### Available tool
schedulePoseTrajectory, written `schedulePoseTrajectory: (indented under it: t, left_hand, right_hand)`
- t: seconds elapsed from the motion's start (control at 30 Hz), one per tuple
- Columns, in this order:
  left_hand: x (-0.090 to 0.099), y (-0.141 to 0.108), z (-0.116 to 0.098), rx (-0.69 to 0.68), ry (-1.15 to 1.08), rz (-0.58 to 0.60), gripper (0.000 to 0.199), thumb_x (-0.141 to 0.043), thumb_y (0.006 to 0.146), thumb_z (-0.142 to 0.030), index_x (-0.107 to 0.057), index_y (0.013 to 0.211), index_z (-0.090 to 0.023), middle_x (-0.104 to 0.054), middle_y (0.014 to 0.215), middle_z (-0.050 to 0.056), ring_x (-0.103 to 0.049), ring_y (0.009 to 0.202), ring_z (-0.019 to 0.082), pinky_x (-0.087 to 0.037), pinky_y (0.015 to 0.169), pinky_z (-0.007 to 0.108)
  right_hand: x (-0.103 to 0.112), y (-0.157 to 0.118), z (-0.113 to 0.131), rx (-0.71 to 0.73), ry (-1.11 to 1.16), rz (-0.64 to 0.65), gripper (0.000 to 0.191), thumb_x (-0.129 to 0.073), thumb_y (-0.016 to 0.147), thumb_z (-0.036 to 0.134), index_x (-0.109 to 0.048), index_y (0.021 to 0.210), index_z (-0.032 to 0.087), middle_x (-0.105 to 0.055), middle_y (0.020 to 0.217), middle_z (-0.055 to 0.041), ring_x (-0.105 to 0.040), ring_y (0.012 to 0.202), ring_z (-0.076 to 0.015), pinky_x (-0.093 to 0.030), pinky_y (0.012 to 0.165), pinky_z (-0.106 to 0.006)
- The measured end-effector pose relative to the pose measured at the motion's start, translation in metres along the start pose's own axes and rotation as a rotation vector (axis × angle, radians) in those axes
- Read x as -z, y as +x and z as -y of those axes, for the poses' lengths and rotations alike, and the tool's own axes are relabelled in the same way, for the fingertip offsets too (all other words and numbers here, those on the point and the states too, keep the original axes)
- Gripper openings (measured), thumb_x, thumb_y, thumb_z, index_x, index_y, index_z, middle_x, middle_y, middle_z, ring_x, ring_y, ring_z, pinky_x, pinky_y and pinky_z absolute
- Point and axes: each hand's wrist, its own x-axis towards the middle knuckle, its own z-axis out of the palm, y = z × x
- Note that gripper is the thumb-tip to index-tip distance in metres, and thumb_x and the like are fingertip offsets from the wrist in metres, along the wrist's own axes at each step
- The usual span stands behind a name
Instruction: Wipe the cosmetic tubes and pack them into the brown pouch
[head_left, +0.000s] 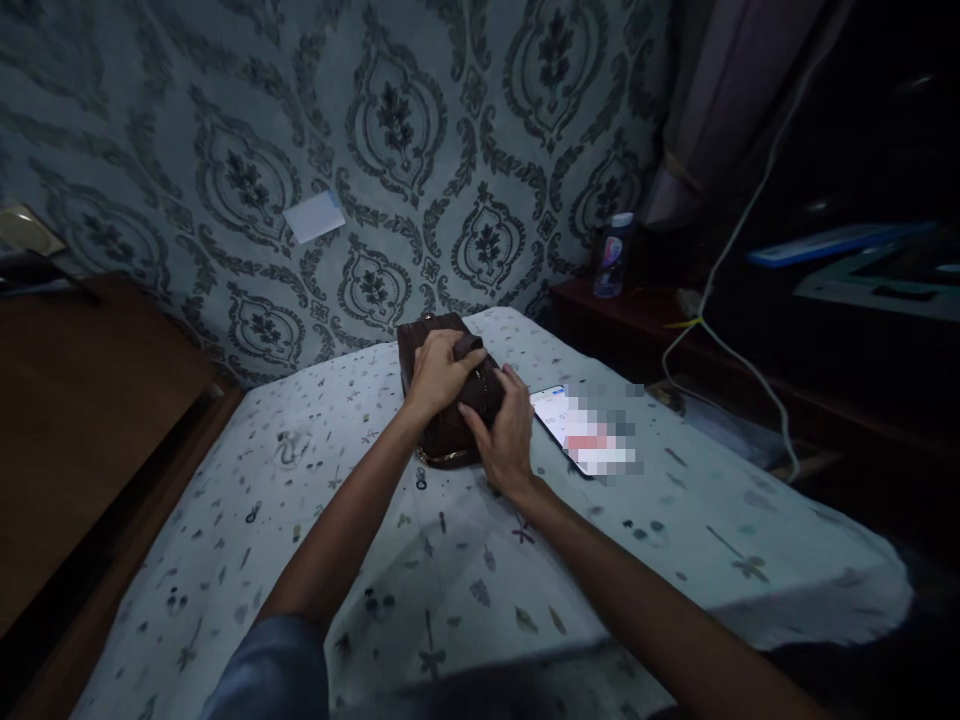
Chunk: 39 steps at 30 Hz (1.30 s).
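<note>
A dark brown zip bag (pixel 450 426) with gold-coloured zips and a short strap loop lies on the patterned bedsheet (pixel 427 540). My left hand (pixel 439 372) is laid across its top, thumb by the strap loop and the other fingers curled over the far side, where their tips are hidden. Against the bag's right side, my right hand (pixel 508 435) grips with its thumb on the near face and its fingers along the edge. Just right of that hand lies a phone (pixel 559 420) with its screen lit and partly blurred out.
A wooden board (pixel 97 400) borders the bed at the left, and a patterned wall (pixel 397 130) rises behind it. On the dark red ledge (pixel 574 295) at right stands a bottle (pixel 613 255). A white cable (pixel 739 230) hangs down beyond the bed's right edge.
</note>
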Motion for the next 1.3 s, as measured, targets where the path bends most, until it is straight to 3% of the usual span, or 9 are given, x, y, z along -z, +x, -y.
schedulePoseTrajectory:
  t: [0.13,0.37,0.5,0.6,0.77,1.1,1.3]
  left_hand:
    - [0.003,-0.007,-0.003,-0.046,0.04,0.063,0.007,-0.072,0.08,-0.019,-0.069,0.087,-0.02,-0.072,0.106,0.007,-0.055,0.123,0.025,-0.04,0.108,0.039]
    - [0.036,-0.031,0.005,-0.048,0.127,-0.039,0.001,-0.066,0.086,-0.021,-0.067,0.087,-0.02,-0.067,0.089,0.003,-0.058,0.09,0.02,-0.044,0.085,0.032]
    - [0.05,-0.047,0.008,0.016,0.178,-0.055,0.018,-0.062,0.089,-0.024,-0.06,0.072,-0.02,-0.058,0.077,0.002,-0.054,0.078,0.018,-0.041,0.071,0.029]
    - [0.051,-0.054,0.005,0.029,0.194,-0.056,0.023,-0.062,0.09,-0.026,-0.056,0.068,-0.02,-0.056,0.077,0.001,-0.053,0.075,0.016,-0.04,0.067,0.028]
    - [0.052,-0.064,0.004,0.004,0.232,-0.068,0.012,-0.066,0.087,-0.021,-0.061,0.077,-0.02,-0.06,0.084,0.002,-0.056,0.083,0.018,-0.044,0.073,0.028]
    - [0.046,-0.074,0.026,-0.012,0.013,-0.131,0.009,-0.065,0.084,-0.013,-0.064,0.078,-0.019,-0.061,0.084,0.001,-0.057,0.083,0.017,-0.045,0.074,0.028]
    - [0.046,-0.079,0.023,-0.074,0.02,-0.145,0.007,-0.067,0.084,-0.015,-0.067,0.08,-0.02,-0.064,0.085,0.002,-0.057,0.088,0.019,-0.045,0.079,0.032]
  right_hand:
    - [-0.002,0.001,-0.005,-0.042,0.043,-0.001,0.067,-0.051,0.094,0.052,-0.03,0.147,0.018,-0.046,0.143,-0.0195,-0.043,0.136,-0.0323,-0.037,0.112,-0.058]
    - [-0.003,-0.003,-0.004,0.001,0.022,0.074,0.087,-0.061,0.086,0.055,-0.019,0.153,0.019,-0.037,0.149,-0.0208,-0.036,0.14,-0.0363,-0.035,0.112,-0.062]
    - [-0.003,-0.004,-0.006,0.031,0.018,0.111,0.093,-0.064,0.083,0.054,-0.017,0.154,0.018,-0.033,0.151,-0.0217,-0.032,0.142,-0.0369,-0.033,0.113,-0.062]
    - [-0.004,-0.004,-0.007,0.045,0.009,0.129,0.095,-0.064,0.082,0.056,-0.016,0.155,0.019,-0.031,0.152,-0.0214,-0.03,0.143,-0.0373,-0.032,0.113,-0.064]
    - [-0.003,-0.004,-0.008,0.054,-0.011,0.149,0.092,-0.062,0.085,0.056,-0.017,0.155,0.018,-0.031,0.152,-0.0216,-0.03,0.143,-0.0365,-0.032,0.114,-0.062]
    - [-0.003,-0.004,-0.01,0.074,0.009,0.15,0.09,-0.059,0.087,0.058,-0.016,0.156,0.019,-0.03,0.152,-0.0208,-0.03,0.143,-0.0368,-0.031,0.114,-0.062]
    - [-0.003,-0.005,-0.01,0.091,0.015,0.158,0.088,-0.056,0.088,0.058,-0.014,0.157,0.023,-0.029,0.152,-0.0191,-0.03,0.143,-0.0374,-0.031,0.113,-0.065]
